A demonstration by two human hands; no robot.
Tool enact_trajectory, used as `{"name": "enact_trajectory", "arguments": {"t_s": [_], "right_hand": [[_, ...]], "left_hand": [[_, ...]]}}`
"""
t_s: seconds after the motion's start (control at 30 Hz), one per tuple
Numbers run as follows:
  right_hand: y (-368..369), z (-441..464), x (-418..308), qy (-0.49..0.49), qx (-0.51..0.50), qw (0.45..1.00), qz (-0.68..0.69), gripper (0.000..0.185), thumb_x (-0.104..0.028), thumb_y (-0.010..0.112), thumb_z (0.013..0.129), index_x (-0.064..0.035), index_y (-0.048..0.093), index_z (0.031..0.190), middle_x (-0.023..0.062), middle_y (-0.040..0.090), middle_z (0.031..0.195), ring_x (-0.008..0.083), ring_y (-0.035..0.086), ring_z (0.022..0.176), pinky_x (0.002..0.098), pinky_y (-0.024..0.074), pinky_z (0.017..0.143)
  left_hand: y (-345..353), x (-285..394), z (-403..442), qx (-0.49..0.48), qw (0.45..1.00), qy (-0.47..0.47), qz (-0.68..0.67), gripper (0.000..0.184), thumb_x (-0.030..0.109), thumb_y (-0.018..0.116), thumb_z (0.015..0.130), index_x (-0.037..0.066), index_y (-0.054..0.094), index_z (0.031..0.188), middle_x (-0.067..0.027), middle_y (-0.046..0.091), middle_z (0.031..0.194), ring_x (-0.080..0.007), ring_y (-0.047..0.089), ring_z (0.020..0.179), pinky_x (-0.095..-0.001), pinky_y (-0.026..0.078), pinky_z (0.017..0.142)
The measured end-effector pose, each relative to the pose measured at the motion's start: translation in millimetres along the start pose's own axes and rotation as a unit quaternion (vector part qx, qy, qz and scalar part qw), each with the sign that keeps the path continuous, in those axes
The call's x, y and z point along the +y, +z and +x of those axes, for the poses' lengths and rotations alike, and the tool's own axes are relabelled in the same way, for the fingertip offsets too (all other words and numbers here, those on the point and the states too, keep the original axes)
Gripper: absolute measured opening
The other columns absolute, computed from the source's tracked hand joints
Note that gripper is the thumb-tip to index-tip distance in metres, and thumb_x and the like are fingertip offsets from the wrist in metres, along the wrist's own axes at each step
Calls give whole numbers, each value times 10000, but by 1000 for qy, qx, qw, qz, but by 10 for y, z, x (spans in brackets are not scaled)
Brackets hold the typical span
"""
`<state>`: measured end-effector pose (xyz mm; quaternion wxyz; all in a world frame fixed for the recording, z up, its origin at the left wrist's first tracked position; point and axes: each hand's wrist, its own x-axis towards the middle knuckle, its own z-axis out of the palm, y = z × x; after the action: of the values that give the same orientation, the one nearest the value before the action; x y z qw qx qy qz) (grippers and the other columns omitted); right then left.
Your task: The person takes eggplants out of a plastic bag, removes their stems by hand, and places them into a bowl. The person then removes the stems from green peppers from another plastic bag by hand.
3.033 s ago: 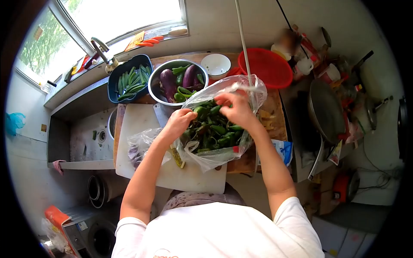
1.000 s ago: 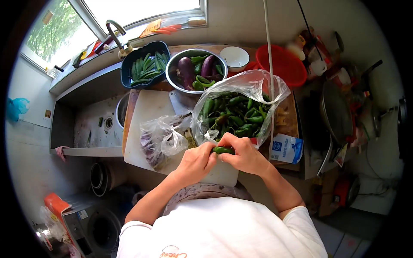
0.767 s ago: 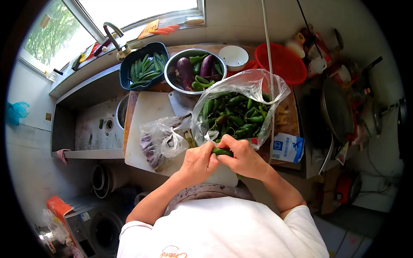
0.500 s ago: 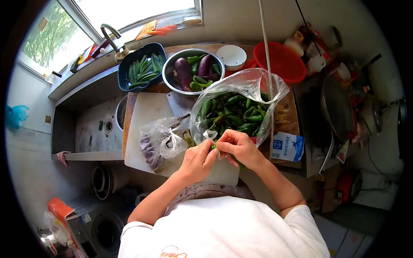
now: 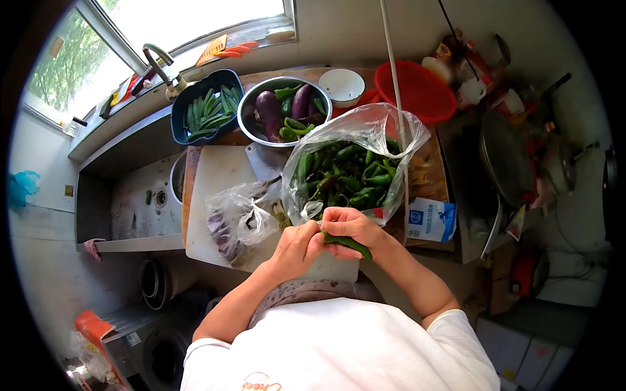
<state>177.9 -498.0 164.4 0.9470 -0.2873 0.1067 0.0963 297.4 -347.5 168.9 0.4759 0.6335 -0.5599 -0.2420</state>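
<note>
A long green pepper (image 5: 349, 243) lies in my right hand (image 5: 355, 227), whose fingers are wrapped round it. Thumb and fingers of my left hand (image 5: 297, 249) pinch the pepper's other end, so that end is hidden. Just beyond my hands, a clear plastic bag (image 5: 412, 135) stands wide open, full of green peppers (image 5: 349, 171). Left of it, a knotted bag (image 5: 259, 225) with purple vegetables rests on the white cutting board (image 5: 218, 171).
Behind stand a metal bowl (image 5: 242, 125) with eggplants and peppers, a dark blue basin (image 5: 175, 124) of green pods, a white bowl (image 5: 342, 86) and a red basin (image 5: 424, 98). A sink (image 5: 134, 195) is at left; a blue-white packet (image 5: 430, 220) and a wok (image 5: 508, 156) are at right.
The pepper, mostly hidden before, now shows along my right palm. Both hands have come slightly nearer my body, and the view has shifted a little.
</note>
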Motion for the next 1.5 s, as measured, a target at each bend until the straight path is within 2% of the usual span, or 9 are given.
{"name": "enact_trajectory", "arguments": {"t_s": [0.3, 0.4, 0.6, 0.77, 0.8, 0.9, 1.0, 1.1, 1.5], "right_hand": [[-200, 154, 91, -16, -16, 1000, 1, 194, -226, 545, 949, -36, 512, 949, 174, 607, 702, 126, 408, 301, 243, 304, 294], [-235, 198, 85, -13, -23, 1000, -3, 190, -221, 547, 949, -34, 514, 957, 173, 608, 707, 124, 402, 299, 242, 301, 295], [-223, 270, 147, -4, -65, 995, 72, 207, -247, 554, 948, -46, 525, 983, 153, 608, 713, 111, 411, 307, 239, 295, 311], [-98, 382, -8, 18, -33, 998, 58, 212, -240, 598, 923, -53, 537, 1002, 143, 613, 750, 125, 473, 361, 244, 338, 351], [-22, 405, -89, -10, 5, 997, -77, 195, -213, 607, 914, -56, 534, 1003, 139, 613, 751, 127, 496, 395, 241, 355, 364], [94, 460, -282, -119, 89, 862, -485, 194, -73, 646, 828, -36, 545, 988, 157, 627, 781, 225, 617, 579, 304, 476, 473], [209, 453, -238, -296, 169, 531, -776, 195, -122, 659, 797, -8, 554, 915, 153, 620, 767, 297, 640, 667, 383, 519, 601], [292, 425, -179, -264, 203, 558, -760, 163, -167, 638, 802, -24, 581, 856, 153, 620, 747, 345, 636, 692, 424, 520, 637], [336, 319, -232, -180, 181, 563, -786, 187, -180, 623, 808, 6, 619, 786, 198, 643, 732, 343, 653, 724, 425, 532, 669]], "left_hand": [[150, -115, -30, 81, 990, -87, -74, 224, 139, 417, 937, -4, 458, 769, -137, 448, 608, -241, 434, 532, -359, 375, 518], [128, -143, -47, 74, 988, -99, -95, 221, 156, 466, 926, -6, 456, 775, -176, 486, 645, -346, 498, 567, -403, 406, 542], [13, -174, -11, 94, 995, 33, -6, 166, 126, 461, 916, 5, 477, 804, -163, 494, 631, -335, 496, 540, -394, 395, 517], [-66, -222, 17, 117, 982, -86, -122, 224, 149, 450, 934, -1, 463, 768, -169, 482, 640, -308, 480, 551, -383, 400, 539], [-96, -244, 42, 117, 972, -133, -151, 236, 149, 454, 938, -7, 459, 761, -180, 485, 645, -322, 480, 565, -384, 406, 552], [-148, -333, 139, 150, 970, -177, -75, 282, 167, 449, 946, -26, 462, 741, -192, 525, 659, -313, 494, 586, -391, 406, 564], [-210, -223, 239, 174, 973, -132, 72, 282, 214, 524, 924, -1, 487, 745, -190, 560, 678, -338, 567, 605, -426, 426, 552], [-304, -73, 300, 163, 959, -92, 215, 289, 252, 570, 902, 19, 509, 743, -166, 556, 653, -354, 564, 564, -447, 432, 520], [-245, -61, 270, 133, 975, -85, 155, 240, 134, 515, 910, -18, 495, 725, -216, 497, 635, -381, 501, 572, -418, 392, 539]]}}
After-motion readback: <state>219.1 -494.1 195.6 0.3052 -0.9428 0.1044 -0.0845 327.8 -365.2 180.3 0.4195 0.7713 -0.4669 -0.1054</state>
